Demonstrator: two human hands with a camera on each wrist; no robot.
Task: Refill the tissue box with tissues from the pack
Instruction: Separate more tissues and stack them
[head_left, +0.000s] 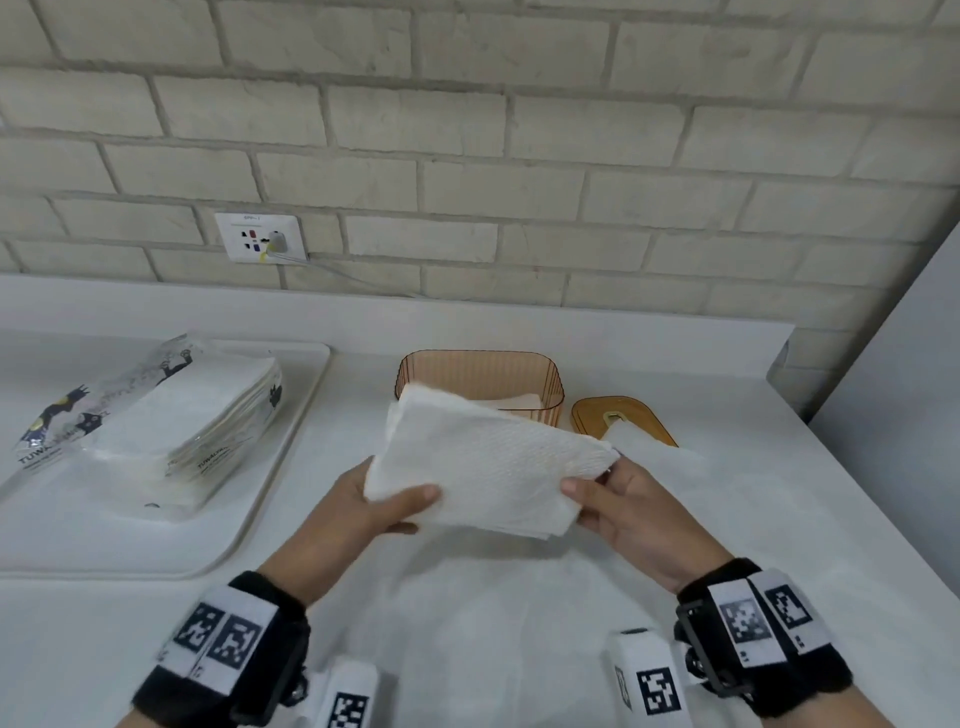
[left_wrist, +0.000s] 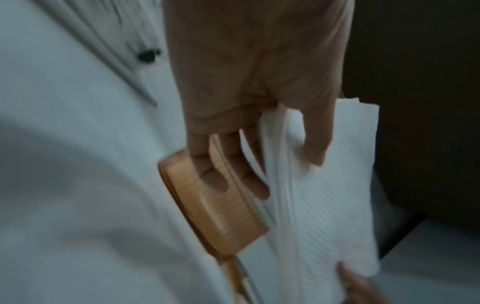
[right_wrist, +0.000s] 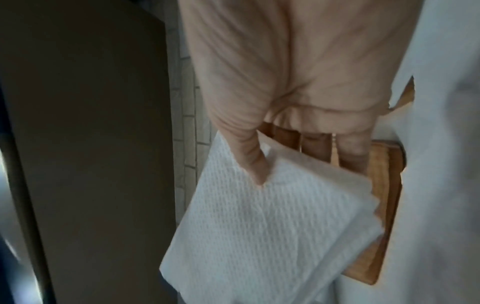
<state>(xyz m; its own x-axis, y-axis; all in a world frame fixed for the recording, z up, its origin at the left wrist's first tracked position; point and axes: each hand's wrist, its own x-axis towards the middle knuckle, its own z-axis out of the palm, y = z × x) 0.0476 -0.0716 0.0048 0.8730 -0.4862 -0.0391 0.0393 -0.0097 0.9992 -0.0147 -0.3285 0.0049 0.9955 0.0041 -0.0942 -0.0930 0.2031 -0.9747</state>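
A thick stack of white tissues (head_left: 483, 462) hangs above the counter in front of the open amber tissue box (head_left: 480, 374). My left hand (head_left: 384, 506) grips its near-left end, thumb on top and fingers underneath. My right hand (head_left: 597, 501) grips the right end the same way. The left wrist view shows the stack (left_wrist: 324, 195) pinched by my left hand (left_wrist: 291, 156); the right wrist view shows the stack (right_wrist: 259, 226) under my right thumb, my right hand (right_wrist: 298, 162) around it. Some tissue lies inside the box. The opened tissue pack (head_left: 171, 421) lies on a white tray (head_left: 270, 499) at the left.
The box's wooden lid (head_left: 623, 421) lies right of the box with one tissue (head_left: 654, 452) pulled through its slot. A brick wall with a socket (head_left: 262, 237) and a cable runs behind the white counter (head_left: 467, 597). A grey panel (head_left: 893, 431) stands at the right.
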